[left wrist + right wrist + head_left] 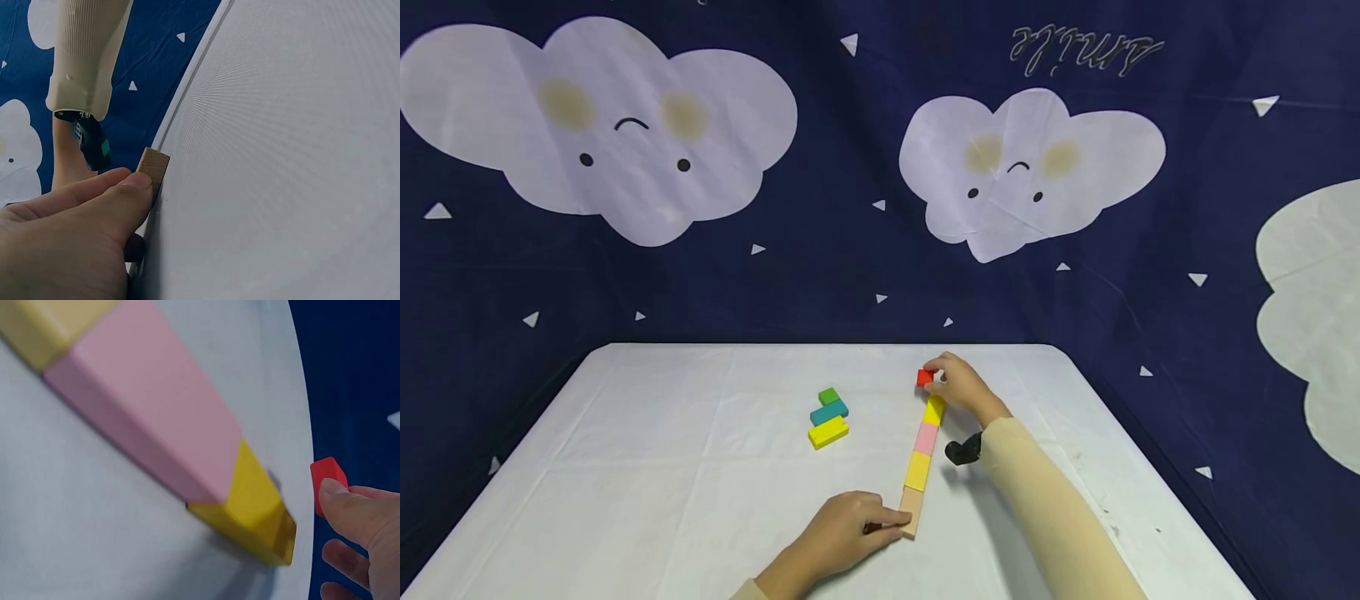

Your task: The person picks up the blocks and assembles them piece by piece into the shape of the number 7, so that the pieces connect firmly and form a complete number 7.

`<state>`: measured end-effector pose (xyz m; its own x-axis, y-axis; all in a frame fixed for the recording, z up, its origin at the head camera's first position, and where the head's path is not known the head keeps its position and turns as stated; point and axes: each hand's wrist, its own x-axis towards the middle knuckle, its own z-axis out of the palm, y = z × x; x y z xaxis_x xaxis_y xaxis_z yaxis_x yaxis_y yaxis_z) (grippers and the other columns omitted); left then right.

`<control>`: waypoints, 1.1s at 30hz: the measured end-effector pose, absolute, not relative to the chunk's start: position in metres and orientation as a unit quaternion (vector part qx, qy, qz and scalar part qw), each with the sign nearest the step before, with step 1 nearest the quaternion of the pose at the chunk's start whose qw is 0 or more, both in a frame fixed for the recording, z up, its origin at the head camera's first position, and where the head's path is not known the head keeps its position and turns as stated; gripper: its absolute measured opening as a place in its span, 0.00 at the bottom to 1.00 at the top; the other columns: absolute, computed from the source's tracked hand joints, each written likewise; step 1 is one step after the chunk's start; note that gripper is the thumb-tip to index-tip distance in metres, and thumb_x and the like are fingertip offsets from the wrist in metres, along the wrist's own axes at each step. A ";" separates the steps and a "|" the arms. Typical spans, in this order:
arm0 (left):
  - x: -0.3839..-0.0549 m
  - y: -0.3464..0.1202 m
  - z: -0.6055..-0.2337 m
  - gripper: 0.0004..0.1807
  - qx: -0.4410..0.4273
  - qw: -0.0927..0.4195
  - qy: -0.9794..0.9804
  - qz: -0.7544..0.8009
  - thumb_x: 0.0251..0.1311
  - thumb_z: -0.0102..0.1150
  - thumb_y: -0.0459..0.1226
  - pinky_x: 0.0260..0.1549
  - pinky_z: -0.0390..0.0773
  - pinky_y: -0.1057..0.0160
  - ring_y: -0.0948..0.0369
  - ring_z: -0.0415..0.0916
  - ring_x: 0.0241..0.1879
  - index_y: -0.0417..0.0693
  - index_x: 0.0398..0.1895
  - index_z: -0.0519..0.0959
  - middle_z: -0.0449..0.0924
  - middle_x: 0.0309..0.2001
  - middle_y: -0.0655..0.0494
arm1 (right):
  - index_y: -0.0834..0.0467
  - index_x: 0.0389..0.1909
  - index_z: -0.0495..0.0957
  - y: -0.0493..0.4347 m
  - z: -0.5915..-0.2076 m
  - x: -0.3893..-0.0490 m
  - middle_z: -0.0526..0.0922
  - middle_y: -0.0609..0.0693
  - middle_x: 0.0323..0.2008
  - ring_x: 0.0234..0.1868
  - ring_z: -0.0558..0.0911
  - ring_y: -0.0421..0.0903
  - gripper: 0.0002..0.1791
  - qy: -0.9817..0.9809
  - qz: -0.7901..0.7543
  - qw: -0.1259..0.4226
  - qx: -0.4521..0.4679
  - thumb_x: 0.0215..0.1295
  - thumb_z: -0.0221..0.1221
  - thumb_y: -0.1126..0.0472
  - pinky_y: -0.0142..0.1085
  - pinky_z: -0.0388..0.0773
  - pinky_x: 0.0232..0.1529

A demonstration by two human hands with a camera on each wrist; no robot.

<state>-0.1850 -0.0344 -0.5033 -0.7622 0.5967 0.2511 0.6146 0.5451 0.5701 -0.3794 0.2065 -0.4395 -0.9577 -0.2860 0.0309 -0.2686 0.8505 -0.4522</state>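
A row of blocks runs away from me on the white table. At its near end lies a plain wooden block [912,507], pinched near its end by my left hand [838,533] between thumb and fingers. Beyond it follow a yellow block [917,471], a pink block [927,438] and another yellow block [934,409], set end to end. My right hand [966,386] pinches a small red block [924,378] past the row's far end. In the right wrist view the red block [329,481] sits apart from the far yellow block [259,506], between thumb and fingertips.
Left of the row lie a green block [828,397], a teal block [830,413] and a yellow block [828,432], close together. A black camera [964,450] hangs under my right wrist. Behind the table's far edge [760,345] stands a dark blue cloth with clouds.
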 end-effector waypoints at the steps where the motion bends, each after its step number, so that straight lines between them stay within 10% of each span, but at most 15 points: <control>1: -0.185 -0.034 -0.503 0.12 -0.345 0.013 -0.879 -0.330 0.65 0.61 0.50 0.22 0.60 0.76 0.77 0.57 0.20 0.69 0.50 0.86 0.66 0.19 0.75 | 0.57 0.57 0.80 0.209 -0.440 -0.381 0.79 0.52 0.52 0.48 0.77 0.50 0.20 0.962 -0.234 0.016 -0.140 0.64 0.66 0.60 0.45 0.76 0.55; 33: -0.186 -0.035 -0.503 0.12 -0.349 0.023 -0.877 -0.329 0.65 0.62 0.48 0.21 0.59 0.76 0.77 0.57 0.20 0.68 0.51 0.86 0.68 0.20 0.74 | 0.63 0.63 0.74 0.224 -0.459 -0.392 0.74 0.61 0.61 0.65 0.72 0.59 0.21 0.968 -0.226 0.022 -0.106 0.71 0.55 0.64 0.54 0.65 0.69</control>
